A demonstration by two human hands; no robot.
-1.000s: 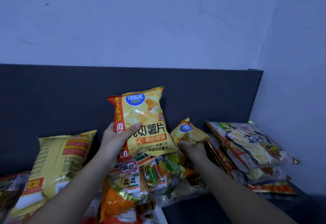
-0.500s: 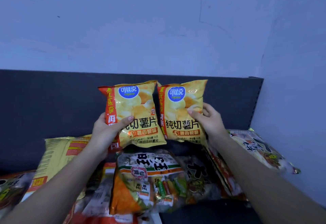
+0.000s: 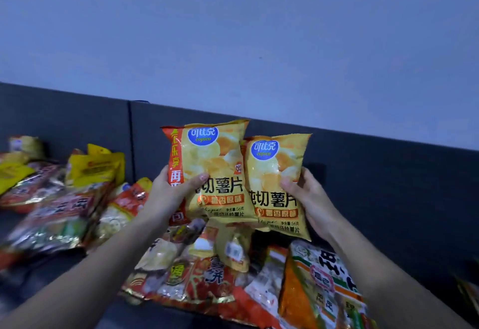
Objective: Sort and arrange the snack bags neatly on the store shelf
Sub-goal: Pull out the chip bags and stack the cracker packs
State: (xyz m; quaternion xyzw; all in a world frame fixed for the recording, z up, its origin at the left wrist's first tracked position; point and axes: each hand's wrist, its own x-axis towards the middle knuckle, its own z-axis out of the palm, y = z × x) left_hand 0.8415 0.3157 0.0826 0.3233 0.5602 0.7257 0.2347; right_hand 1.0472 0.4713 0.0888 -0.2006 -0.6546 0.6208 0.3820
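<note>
While aloft, chip bags (image 3: 212,157) between fingers (image 3: 200,180)

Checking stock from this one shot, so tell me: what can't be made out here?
Head view only:
- left chip bag: the left hand covers its lower left print.
- right chip bag: its left edge sits behind the other bag; the right hand hides its right edge.
- pile of bags at far left: blurred, labels unreadable.
- orange and green bag: cut off by the bottom edge.
</note>
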